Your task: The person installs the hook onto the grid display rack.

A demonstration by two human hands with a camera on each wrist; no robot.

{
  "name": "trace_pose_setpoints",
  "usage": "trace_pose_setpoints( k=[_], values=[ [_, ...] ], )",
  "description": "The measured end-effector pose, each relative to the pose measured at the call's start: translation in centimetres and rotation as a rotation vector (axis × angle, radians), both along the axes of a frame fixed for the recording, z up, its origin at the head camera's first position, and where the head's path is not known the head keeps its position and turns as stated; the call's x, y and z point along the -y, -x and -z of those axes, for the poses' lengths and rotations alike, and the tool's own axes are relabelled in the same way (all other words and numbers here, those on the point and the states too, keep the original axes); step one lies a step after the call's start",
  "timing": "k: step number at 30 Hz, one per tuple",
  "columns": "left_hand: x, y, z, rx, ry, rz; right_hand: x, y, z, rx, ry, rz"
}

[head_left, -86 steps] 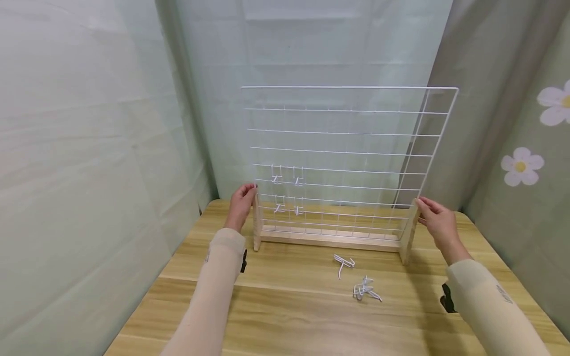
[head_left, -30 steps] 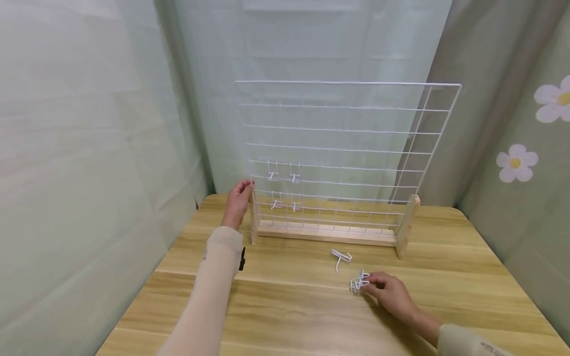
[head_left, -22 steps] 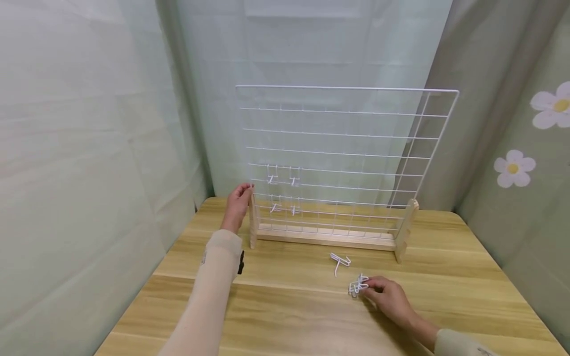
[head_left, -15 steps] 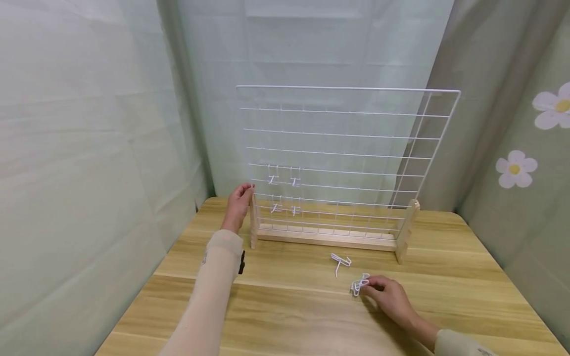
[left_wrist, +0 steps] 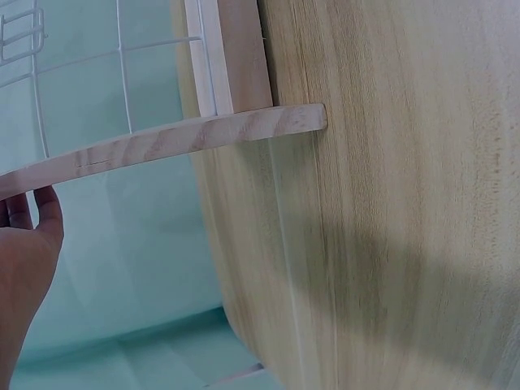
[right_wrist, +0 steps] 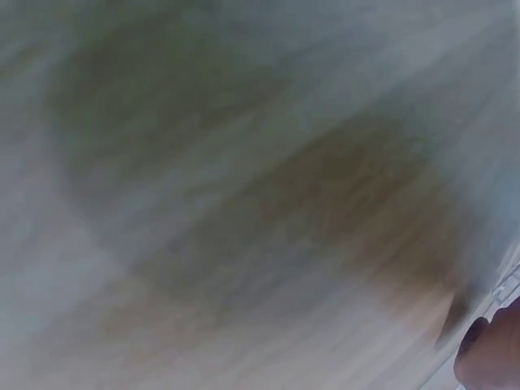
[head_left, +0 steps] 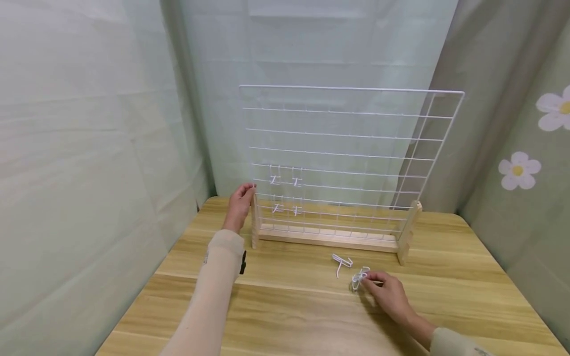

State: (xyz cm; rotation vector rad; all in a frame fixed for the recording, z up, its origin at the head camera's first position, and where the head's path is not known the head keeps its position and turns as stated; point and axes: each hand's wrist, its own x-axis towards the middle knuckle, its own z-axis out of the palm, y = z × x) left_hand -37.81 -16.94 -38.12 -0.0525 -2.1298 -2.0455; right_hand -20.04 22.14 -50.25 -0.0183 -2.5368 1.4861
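In the head view, each cream sleeve point(head_left: 218, 284) bears a small printed mark, too small to read. A white wire grid point(head_left: 336, 170) stands in a wooden stand point(head_left: 329, 240) with two side posts and one base bar. Four white hooks point(head_left: 274, 180) hang on the grid's left part, in two rows of two. The left hand point(head_left: 238, 205) pinches the top of the left post point(head_left: 255, 227). In front of the stand, one loose hook point(head_left: 342, 261) lies on the wood-grain table point(head_left: 285, 311). Just beside it, the right hand point(head_left: 392, 299) pinches a tangled bunch of hooks point(head_left: 359, 278), too jumbled to count. Two daisies point(head_left: 519, 170) show on the cloth point(head_left: 521, 227) at right.

In the left wrist view, the left hand's fingertips touch the edge of the left post, where grid wires meet the wood; part of one hung hook shows in the upper left corner.

The right wrist view is badly blurred: the right hand fills the lower right corner, apparently with white wire beside it.
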Motion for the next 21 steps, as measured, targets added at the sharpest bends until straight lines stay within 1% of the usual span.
trace_pose_setpoints(
  k=[3,7,12,16,21],
  values=[
    [-0.02,0.01,0.17,0.011,0.007,0.005,0.09,-0.05,0.27,0.015,-0.013,0.013],
    [-0.07,0.04,0.16,0.009,0.012,0.009,0.03,0.02,0.46,0.026,-0.072,0.006],
    [0.07,0.11,0.02,0.002,0.018,0.004,-0.16,0.32,0.56,-0.005,-0.158,-0.004],
    [0.16,0.16,-0.03,-0.007,0.003,0.008,-0.24,0.45,0.57,-0.026,-0.173,-0.014],
    [0.15,0.23,-0.01,-0.004,0.007,0.006,-0.26,0.51,0.66,-0.058,-0.155,-0.006]
  ],
)
